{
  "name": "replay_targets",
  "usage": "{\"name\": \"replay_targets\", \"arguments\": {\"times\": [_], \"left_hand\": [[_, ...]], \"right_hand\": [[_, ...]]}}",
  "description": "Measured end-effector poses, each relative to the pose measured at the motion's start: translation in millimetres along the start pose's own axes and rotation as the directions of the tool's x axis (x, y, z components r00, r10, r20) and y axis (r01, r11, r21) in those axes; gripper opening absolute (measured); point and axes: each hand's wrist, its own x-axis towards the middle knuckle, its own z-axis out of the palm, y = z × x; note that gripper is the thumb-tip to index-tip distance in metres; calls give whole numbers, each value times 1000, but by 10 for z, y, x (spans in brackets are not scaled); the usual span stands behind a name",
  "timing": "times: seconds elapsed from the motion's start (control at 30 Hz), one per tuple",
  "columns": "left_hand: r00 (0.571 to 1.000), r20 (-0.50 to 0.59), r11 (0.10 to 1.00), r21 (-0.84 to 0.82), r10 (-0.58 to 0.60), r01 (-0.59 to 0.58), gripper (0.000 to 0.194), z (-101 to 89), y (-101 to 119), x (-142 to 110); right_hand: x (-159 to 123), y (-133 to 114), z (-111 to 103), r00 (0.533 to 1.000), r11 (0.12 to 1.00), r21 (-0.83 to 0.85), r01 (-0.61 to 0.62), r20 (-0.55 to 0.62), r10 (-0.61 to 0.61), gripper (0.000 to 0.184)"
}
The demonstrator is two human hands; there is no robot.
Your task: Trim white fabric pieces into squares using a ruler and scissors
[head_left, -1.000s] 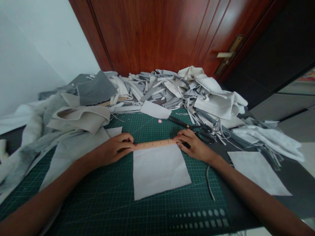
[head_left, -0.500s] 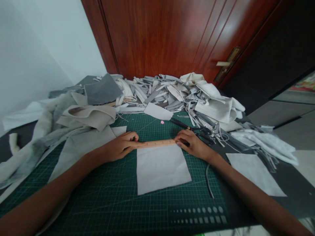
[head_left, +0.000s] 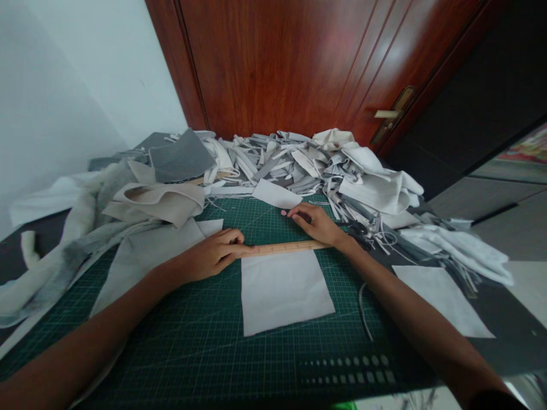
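Left hand [head_left: 217,253]: fingers curled, left end of wooden ruler [head_left: 284,248] held down. Right hand [head_left: 318,223]: fingers part-open, poised just beside pink chip [head_left: 284,213]. Ruler is laid along far edge of white sheet [head_left: 286,293], both carried by green cutting mat [head_left: 205,330]. Scraps [head_left: 277,159] are heaped beyond on worktop [head_left: 508,319].

Text: none legible | ruler [head_left: 284,249]: markings too small to read

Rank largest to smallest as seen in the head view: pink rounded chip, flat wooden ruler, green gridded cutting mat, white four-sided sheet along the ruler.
1. Green gridded cutting mat, partly covered
2. White four-sided sheet along the ruler
3. Flat wooden ruler
4. Pink rounded chip
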Motion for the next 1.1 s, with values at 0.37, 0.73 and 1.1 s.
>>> {"name": "replay_targets", "arguments": {"times": [0.37, 0.73, 1.1], "left_hand": [[1000, -30, 1000, -22, 1, -2, 41, 4, -31, -47], [1000, -29, 997, 73, -5, 7, 40, 6, -20, -60], [1000, -16, 995, 99, 7, -6, 36, 0, -72, -74]], "right_hand": [[-69, 117, 298, 997, 994, -79, 80, -1, -80, 28], [-56, 96, 266, 997, 993, -97, 72, 16, -71, 24], [-37, 85, 214, 994, 987, -133, 85, 77, -76, 25]]}}
